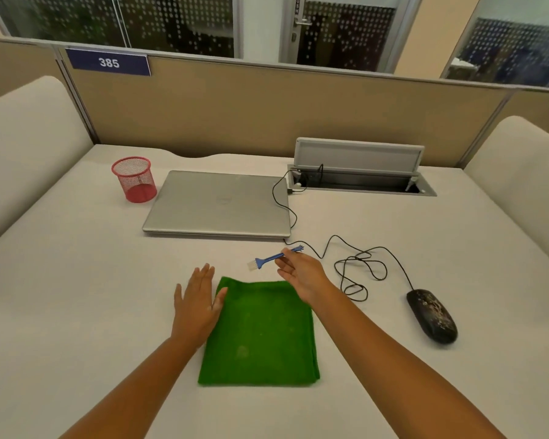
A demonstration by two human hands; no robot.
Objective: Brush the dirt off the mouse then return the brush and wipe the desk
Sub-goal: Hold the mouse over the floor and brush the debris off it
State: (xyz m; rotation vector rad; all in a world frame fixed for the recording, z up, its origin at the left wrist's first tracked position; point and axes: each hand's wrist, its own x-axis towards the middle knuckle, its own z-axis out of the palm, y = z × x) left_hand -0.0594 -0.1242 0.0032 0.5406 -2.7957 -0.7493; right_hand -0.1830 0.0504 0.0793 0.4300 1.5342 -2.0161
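Right hand [300, 275] up above the white desk [76, 280], pinching the thin handle of a small blue brush [271, 258] with fingertips, white bristles pointing left, just past the far edge of the green cloth [260, 337]. Left hand [197, 307] flat and open, fingers straight, holding nothing, thumb touching the cloth's left edge. Black mouse [431, 315] off to the right, well apart from the brush, its cord [362, 267] looping back to the closed laptop [219, 205], red mesh cup [134, 179] beside that.
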